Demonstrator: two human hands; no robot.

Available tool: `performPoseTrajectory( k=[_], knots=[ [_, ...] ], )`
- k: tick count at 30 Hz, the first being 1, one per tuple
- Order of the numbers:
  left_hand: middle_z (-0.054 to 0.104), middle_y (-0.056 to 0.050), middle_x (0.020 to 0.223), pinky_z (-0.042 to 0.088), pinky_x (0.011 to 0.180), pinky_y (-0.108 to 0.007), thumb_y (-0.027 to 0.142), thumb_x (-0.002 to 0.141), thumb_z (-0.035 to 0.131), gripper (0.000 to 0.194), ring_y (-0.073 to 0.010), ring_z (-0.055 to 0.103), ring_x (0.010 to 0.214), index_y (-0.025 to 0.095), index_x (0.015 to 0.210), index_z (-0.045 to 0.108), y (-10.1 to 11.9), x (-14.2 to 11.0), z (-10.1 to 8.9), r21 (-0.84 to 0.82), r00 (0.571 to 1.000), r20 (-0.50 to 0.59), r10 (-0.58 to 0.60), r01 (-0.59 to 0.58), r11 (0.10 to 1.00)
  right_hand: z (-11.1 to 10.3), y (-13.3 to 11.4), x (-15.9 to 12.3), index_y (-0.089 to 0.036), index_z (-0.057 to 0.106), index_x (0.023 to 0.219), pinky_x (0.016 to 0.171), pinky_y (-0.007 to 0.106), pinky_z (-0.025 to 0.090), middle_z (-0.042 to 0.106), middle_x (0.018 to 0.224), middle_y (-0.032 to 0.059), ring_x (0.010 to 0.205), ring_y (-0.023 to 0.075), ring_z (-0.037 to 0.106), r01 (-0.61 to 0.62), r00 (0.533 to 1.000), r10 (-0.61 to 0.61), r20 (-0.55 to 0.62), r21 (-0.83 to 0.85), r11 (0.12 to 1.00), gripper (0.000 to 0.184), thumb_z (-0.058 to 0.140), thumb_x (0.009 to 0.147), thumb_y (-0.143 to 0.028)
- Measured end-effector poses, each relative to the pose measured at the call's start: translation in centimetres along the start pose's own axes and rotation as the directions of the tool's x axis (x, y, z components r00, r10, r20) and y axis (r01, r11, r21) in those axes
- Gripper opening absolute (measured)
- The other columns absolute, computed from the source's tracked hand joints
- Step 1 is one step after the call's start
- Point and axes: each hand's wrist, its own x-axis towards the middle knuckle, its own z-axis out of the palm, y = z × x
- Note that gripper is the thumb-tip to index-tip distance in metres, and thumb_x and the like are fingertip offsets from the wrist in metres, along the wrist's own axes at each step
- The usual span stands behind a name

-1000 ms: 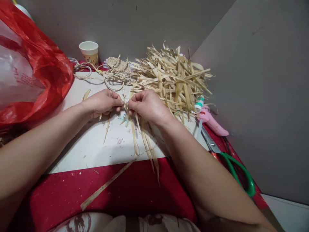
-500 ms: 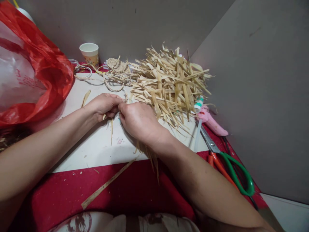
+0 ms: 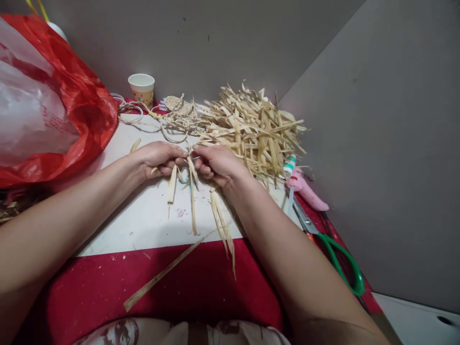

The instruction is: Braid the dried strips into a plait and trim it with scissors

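Note:
Both of my hands meet over a white board (image 3: 143, 225) and pinch a small bunch of dried straw strips (image 3: 192, 191). My left hand (image 3: 158, 158) is closed on the strips from the left. From the right, my right hand (image 3: 217, 163) grips them with its fingers curled. The strips' loose ends trail toward me across the board and onto the red cloth (image 3: 201, 287). One long strip (image 3: 161, 275) lies loose on that cloth. Right behind my hands is a big pile of straw strips (image 3: 251, 127).
A red plastic bag (image 3: 50, 100) bulges at the left. A paper cup (image 3: 143, 88) and a braided straw rope (image 3: 178, 112) sit at the back by the grey wall. To the right lie a pink glue gun (image 3: 305, 187) and green-handled scissors (image 3: 338, 254).
My right hand had crossed leftward over the strips half a second ago; it has drawn back to the right, and the strips now show between the two hands again.

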Motion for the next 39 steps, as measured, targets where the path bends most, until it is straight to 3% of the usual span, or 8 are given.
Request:
performPoseTrajectory(
  k=[9, 14, 19, 24, 27, 34, 39],
  knots=[
    [0.045, 0.002, 0.043, 0.014, 0.031, -0.012, 0.006, 0.073, 0.064, 0.013, 0.0, 0.025, 0.031, 0.01, 0.062, 0.06, 0.0, -0.1, -0.4, 0.083, 0.994, -0.079, 0.08, -0.073, 0.994, 1.4, -0.6, 1.5, -0.013, 0.052, 0.072, 0.03, 0.011, 0.013, 0.04, 0.04, -0.0087, 0.028, -0.0005, 0.024, -0.079, 0.997, 0.079, 0.005, 0.2, 0.977, 0.018, 0.049, 0.089, -0.012],
    [0.044, 0.002, 0.04, 0.015, 0.033, -0.016, 0.005, 0.075, 0.06, 0.025, -0.0013, 0.027, 0.03, 0.012, 0.052, 0.053, -0.3, -0.4, 0.3, 0.164, 0.987, -0.113, 0.117, -0.098, 0.982, 1.8, 0.0, 2.0, -0.011, 0.054, 0.07, 0.031, 0.011, 0.016, 0.039, 0.037, -0.0092, 0.028, -0.0004, 0.025, 0.031, 0.996, -0.013, -0.093, 0.2, 0.979, 0.016, 0.051, 0.085, -0.008],
    [0.042, 0.003, 0.04, 0.012, 0.033, -0.017, 0.003, 0.076, 0.057, 0.027, -0.0008, 0.022, 0.03, 0.012, 0.051, 0.053, -0.6, -0.4, 0.8, 0.124, 0.991, -0.1, 0.093, -0.08, 0.989, 1.8, 0.7, 2.3, -0.011, 0.056, 0.069, 0.031, 0.011, 0.016, 0.04, 0.037, -0.0085, 0.028, 0.0, 0.027, 0.1, 0.989, -0.075, -0.13, 0.202, 0.974, 0.015, 0.053, 0.083, -0.009],
    [0.043, 0.003, 0.043, 0.012, 0.033, -0.016, 0.007, 0.076, 0.06, 0.021, -0.0003, 0.022, 0.032, 0.011, 0.056, 0.056, -0.9, -0.2, 0.6, 0.102, 0.993, -0.072, 0.095, -0.087, 0.991, 0.9, 0.1, 1.9, -0.011, 0.055, 0.071, 0.029, 0.012, 0.016, 0.042, 0.039, -0.0067, 0.027, 0.0005, 0.027, -0.006, 0.999, 0.015, -0.035, 0.246, 0.969, 0.026, 0.045, 0.093, -0.021],
    [0.044, 0.004, 0.044, 0.012, 0.034, -0.016, 0.007, 0.076, 0.06, 0.017, -0.0003, 0.021, 0.032, 0.011, 0.059, 0.058, -1.0, -0.2, 0.5, 0.115, 0.995, -0.054, 0.087, -0.08, 0.99, 0.4, -0.1, 1.7, -0.011, 0.053, 0.07, 0.029, 0.011, 0.015, 0.043, 0.041, -0.0058, 0.027, 0.0005, 0.028, -0.059, 0.998, 0.062, -0.006, 0.241, 0.969, 0.028, 0.041, 0.094, -0.02],
    [0.043, 0.005, 0.045, 0.01, 0.034, -0.016, 0.012, 0.071, 0.066, 0.012, 0.0002, 0.02, 0.032, 0.011, 0.061, 0.06, -0.9, -0.4, 0.7, 0.127, 0.994, -0.057, 0.09, -0.082, 0.989, 0.2, 0.0, 1.6, -0.01, 0.057, 0.074, 0.03, 0.01, 0.018, 0.046, 0.041, -0.0061, 0.029, 0.0007, 0.031, -0.006, 1.0, 0.001, 0.023, 0.186, 0.982, 0.014, 0.048, 0.084, -0.006],
    [0.043, 0.005, 0.045, 0.01, 0.034, -0.016, 0.014, 0.069, 0.069, 0.008, 0.0, 0.02, 0.033, 0.012, 0.066, 0.063, -0.9, -0.3, 0.5, 0.115, 0.995, -0.054, 0.088, -0.082, 0.99, 0.0, 0.0, 1.7, -0.011, 0.058, 0.079, 0.03, 0.01, 0.017, 0.047, 0.042, -0.0062, 0.029, 0.0011, 0.03, 0.007, 0.999, -0.015, 0.04, 0.204, 0.979, 0.01, 0.05, 0.084, -0.008]
  ],
)
